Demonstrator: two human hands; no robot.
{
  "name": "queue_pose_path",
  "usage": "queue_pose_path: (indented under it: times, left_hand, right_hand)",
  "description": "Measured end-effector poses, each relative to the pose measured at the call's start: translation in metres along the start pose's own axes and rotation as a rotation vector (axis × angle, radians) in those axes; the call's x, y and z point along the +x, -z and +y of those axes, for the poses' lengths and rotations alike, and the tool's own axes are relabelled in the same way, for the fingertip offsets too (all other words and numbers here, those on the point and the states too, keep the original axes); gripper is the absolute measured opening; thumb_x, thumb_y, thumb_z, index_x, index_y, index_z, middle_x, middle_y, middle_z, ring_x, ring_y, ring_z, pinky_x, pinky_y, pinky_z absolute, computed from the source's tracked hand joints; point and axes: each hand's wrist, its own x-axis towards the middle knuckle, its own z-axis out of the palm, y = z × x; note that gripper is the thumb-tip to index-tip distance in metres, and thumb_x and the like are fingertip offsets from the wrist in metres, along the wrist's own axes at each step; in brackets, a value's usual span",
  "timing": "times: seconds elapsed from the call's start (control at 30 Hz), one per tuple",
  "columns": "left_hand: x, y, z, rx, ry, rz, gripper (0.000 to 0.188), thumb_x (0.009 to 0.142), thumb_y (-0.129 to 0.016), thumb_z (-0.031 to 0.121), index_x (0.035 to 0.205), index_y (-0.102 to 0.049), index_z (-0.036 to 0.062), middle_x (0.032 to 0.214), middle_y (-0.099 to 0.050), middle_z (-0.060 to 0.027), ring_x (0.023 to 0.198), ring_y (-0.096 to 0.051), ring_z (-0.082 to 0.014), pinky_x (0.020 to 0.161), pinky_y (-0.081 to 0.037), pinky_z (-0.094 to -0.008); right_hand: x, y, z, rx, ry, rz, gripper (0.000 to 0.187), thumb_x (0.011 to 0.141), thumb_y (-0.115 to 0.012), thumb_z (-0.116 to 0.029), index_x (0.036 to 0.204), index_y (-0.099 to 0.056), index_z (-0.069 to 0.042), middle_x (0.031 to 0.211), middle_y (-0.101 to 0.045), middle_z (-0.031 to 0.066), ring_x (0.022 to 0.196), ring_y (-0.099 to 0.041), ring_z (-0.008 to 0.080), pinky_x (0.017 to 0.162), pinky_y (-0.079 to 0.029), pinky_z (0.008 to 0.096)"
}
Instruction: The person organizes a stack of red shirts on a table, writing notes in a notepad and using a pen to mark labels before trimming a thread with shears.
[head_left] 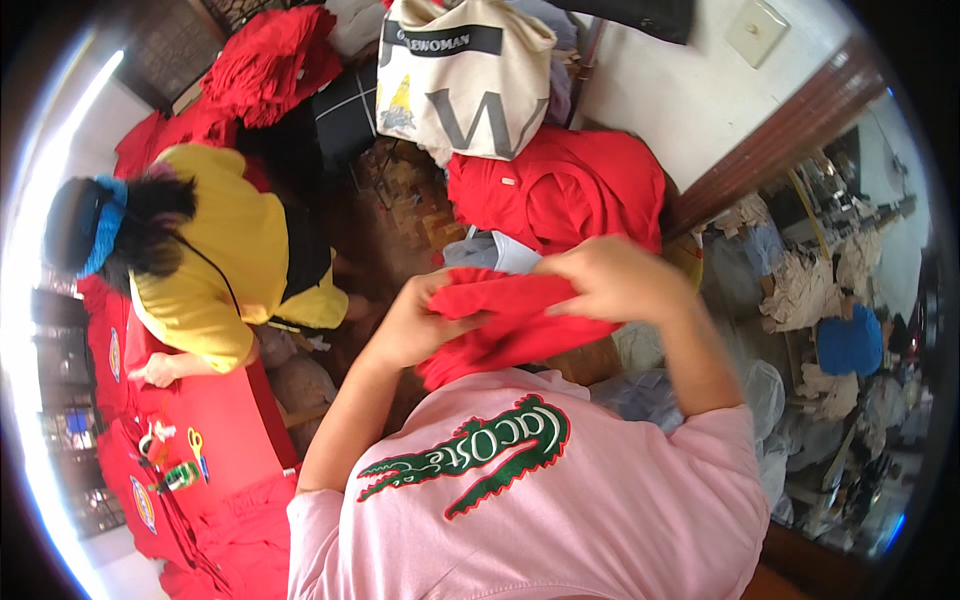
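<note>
A bunched piece of red cloth [505,318] is stretched between my two hands in front of my chest. My left hand [425,322] grips its left end, fingers closed around the fabric. On the other side, my right hand [620,280] is slightly blurred and pinches the upper right edge. Folds hide the cloth's full shape, so I cannot tell which garment it is. Just beyond my hands lies a large heap of red garments [570,190], with some grey fabric [480,250] at its near edge.
A printed canvas tote bag [465,80] stands behind the heap. At left, a person in yellow [215,255] leans over a red-covered table [235,420] holding yellow-handled scissors [196,440]. More red garments [270,65] are piled far left. Clear plastic bags [765,400] sit at right.
</note>
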Motion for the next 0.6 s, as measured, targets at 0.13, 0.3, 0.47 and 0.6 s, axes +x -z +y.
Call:
queue_pose_path:
  times: [0.13,0.3,0.47,0.6]
  left_hand:
    - [0.031,-0.046,0.035,-0.19,-0.107,0.07,0.032,0.089,-0.079,0.0,0.12,-0.071,0.0001,0.113,-0.074,-0.003,0.105,-0.066,-0.0106,0.095,-0.053,-0.0296]
    - [0.122,-0.068,0.043,-0.581,-0.244,0.235,0.029,0.095,-0.076,0.008,0.123,-0.07,0.002,0.117,-0.074,-0.0053,0.108,-0.067,-0.013,0.095,-0.054,-0.0312]
    - [0.202,-0.025,-0.068,-0.739,-0.145,0.524,0.035,0.096,-0.073,0.009,0.128,-0.066,0.0015,0.123,-0.071,-0.0073,0.113,-0.067,-0.0187,0.097,-0.053,-0.0341]
    - [0.21,0.035,-0.207,-0.578,-0.017,0.805,0.038,0.096,-0.074,0.012,0.131,-0.064,0.0024,0.123,-0.071,-0.0068,0.112,-0.067,-0.019,0.097,-0.053,-0.0347]
  right_hand:
    - [-0.02,0.123,-0.035,-0.293,0.079,0.15,0.029,0.073,-0.078,-0.013,0.101,-0.07,-0.012,0.075,-0.066,0.0153,0.08,-0.068,0.036,0.073,-0.049,0.0476]
    - [0.03,0.186,-0.004,-0.803,0.206,0.411,0.037,0.075,-0.075,-0.005,0.111,-0.071,-0.011,0.107,-0.068,0.0113,0.115,-0.061,0.0303,0.1,-0.043,0.0454]
    - [0.102,0.096,0.082,-0.924,-0.085,0.93,0.07,0.085,-0.076,-0.013,0.15,-0.049,-0.021,0.152,-0.049,0.0074,0.137,-0.05,0.0283,0.114,-0.034,0.0591]
    - [0.113,-0.054,0.152,-0.457,-0.695,0.933,0.093,0.095,-0.067,-0.049,0.165,-0.019,-0.011,0.162,-0.017,0.0385,0.15,-0.021,0.0576,0.113,-0.02,0.078]
